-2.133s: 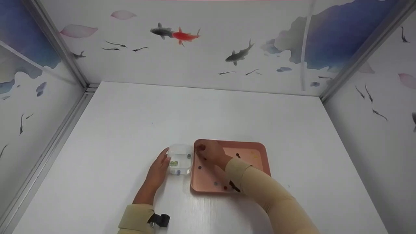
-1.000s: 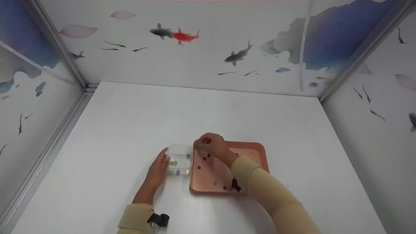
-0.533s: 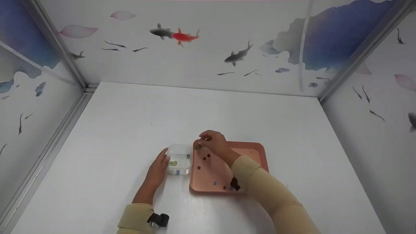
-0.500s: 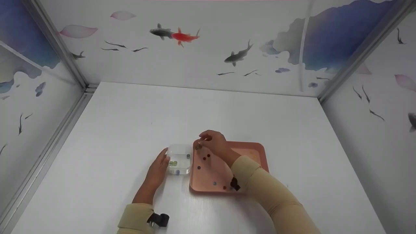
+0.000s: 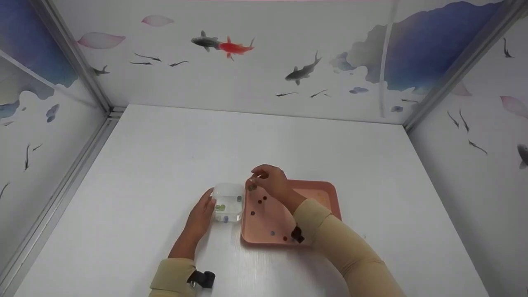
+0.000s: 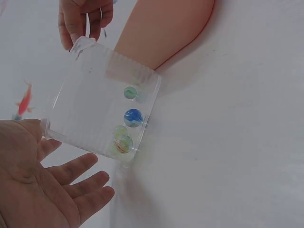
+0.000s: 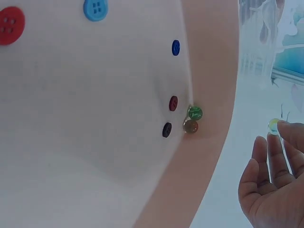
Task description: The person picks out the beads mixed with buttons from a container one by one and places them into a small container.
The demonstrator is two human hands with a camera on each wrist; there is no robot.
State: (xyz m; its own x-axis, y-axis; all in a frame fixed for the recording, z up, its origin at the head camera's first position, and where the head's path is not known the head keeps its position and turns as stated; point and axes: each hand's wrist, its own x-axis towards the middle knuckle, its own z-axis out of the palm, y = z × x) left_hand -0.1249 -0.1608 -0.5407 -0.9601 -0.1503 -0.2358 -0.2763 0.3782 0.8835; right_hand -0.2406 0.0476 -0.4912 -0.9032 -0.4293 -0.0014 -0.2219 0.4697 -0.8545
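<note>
In the head view my left hand (image 5: 201, 214) rests against the left side of a clear plastic box (image 5: 229, 191), its fingers loose and spread in the left wrist view. Inside the box lie several glass marbles, among them a blue one (image 6: 133, 118) and a green one (image 6: 130, 92). Over the far left corner of a pink tray (image 5: 333, 194), my right hand (image 5: 270, 180) pinches a clear yellowish marble (image 7: 273, 126) between thumb and fingertip. Below that hand, a green marble (image 7: 195, 113) and a brownish marble (image 7: 191, 126) sit together in the tray corner.
Loose buttons lie in the tray: a red button (image 7: 10, 24), a light blue button (image 7: 96, 8), a dark blue button (image 7: 175, 47), a dark red button (image 7: 173, 103) and a black button (image 7: 167, 129). The tray stands right beside the box on a white table (image 5: 185, 140).
My right hand has risen out of the tray's far left corner with a marble in its fingertips, uncovering two dark buttons. Over the last half second it hardly moves. The left hand stays still.
</note>
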